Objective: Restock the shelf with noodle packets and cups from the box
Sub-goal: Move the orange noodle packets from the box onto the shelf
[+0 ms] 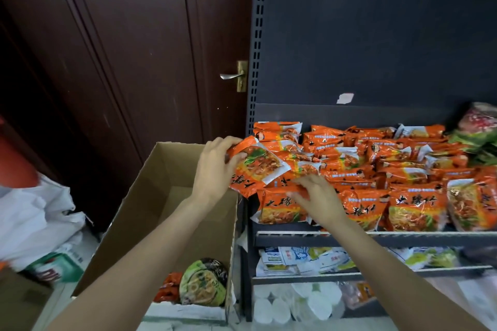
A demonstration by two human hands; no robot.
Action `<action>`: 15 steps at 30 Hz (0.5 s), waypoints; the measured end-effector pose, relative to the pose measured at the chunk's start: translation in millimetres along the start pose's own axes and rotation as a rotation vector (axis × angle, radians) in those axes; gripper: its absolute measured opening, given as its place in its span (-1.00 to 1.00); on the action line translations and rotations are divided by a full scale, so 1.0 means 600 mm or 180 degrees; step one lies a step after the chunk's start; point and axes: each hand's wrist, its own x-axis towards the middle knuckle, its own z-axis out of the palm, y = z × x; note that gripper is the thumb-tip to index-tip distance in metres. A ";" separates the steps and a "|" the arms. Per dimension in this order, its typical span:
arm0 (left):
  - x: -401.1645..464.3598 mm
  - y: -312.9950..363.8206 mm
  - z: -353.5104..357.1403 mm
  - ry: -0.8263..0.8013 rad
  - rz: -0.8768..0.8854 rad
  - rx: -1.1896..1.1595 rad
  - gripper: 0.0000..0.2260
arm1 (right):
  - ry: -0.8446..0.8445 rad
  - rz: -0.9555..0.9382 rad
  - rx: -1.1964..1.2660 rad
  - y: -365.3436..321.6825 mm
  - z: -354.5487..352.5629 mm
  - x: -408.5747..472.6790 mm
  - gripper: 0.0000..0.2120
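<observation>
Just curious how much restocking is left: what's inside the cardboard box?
Inside the cardboard box, near its front end, stands a green-lidded noodle cup beside some orange noodle packets. The far floor looks bare; the person's left arm hides part of the middle.

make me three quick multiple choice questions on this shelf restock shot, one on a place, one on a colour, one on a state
1. Where is the green-lidded noodle bowl?
A. on the top shelf
B. in the cardboard box
C. on the door handle

2. What colour is the noodle packet in the left hand?
A. orange
B. blue
C. black

3. What is the right hand doing?
A. hanging idle
B. gripping the door handle
C. resting on the shelved packets

Answers: 1 B, it lies at the box's near end. 2 A, its wrapper is orange. 3 C, its fingers lie on the front row.
</observation>
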 end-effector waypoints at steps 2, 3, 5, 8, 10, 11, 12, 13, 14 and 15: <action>0.000 0.000 0.001 0.0026 0.0002 -0.0003 -0.79 | -0.0180 -0.0129 -0.0472 0.004 0.002 -0.003 -0.52; 0.000 -0.001 0.001 0.0048 0.0009 -0.0017 -0.79 | -0.0193 -0.0144 -0.0686 0.005 0.004 -0.002 -0.51; 0.000 -0.002 -0.003 0.0132 0.0023 -0.0050 -0.80 | -0.0187 -0.0083 -0.0924 0.001 0.008 0.003 -0.51; 0.004 -0.005 -0.015 0.0288 -0.0015 -0.0145 -0.82 | -0.0357 0.0078 -0.1150 -0.013 0.009 0.012 -0.50; 0.006 -0.007 -0.025 0.0353 -0.0040 -0.0160 -0.83 | -0.0426 0.0199 -0.1108 -0.021 0.007 0.015 -0.48; 0.006 -0.007 -0.029 0.0380 -0.0041 -0.0162 -0.83 | -0.0400 0.0231 -0.0987 -0.025 0.006 0.015 -0.46; 0.007 -0.008 -0.033 0.0397 -0.0039 -0.0174 -0.83 | -0.0322 0.0234 -0.0771 -0.030 0.004 0.015 -0.45; 0.006 -0.007 -0.038 0.0404 -0.0032 -0.0188 -0.83 | -0.0200 0.0215 -0.0441 -0.037 0.002 0.014 -0.43; 0.006 -0.006 -0.042 0.0402 -0.0011 -0.0195 -0.83 | -0.0053 0.0197 -0.0040 -0.046 -0.002 0.014 -0.41; 0.006 -0.005 -0.046 0.0392 0.0021 -0.0207 -0.83 | 0.0127 0.0180 0.0362 -0.056 -0.006 0.013 -0.39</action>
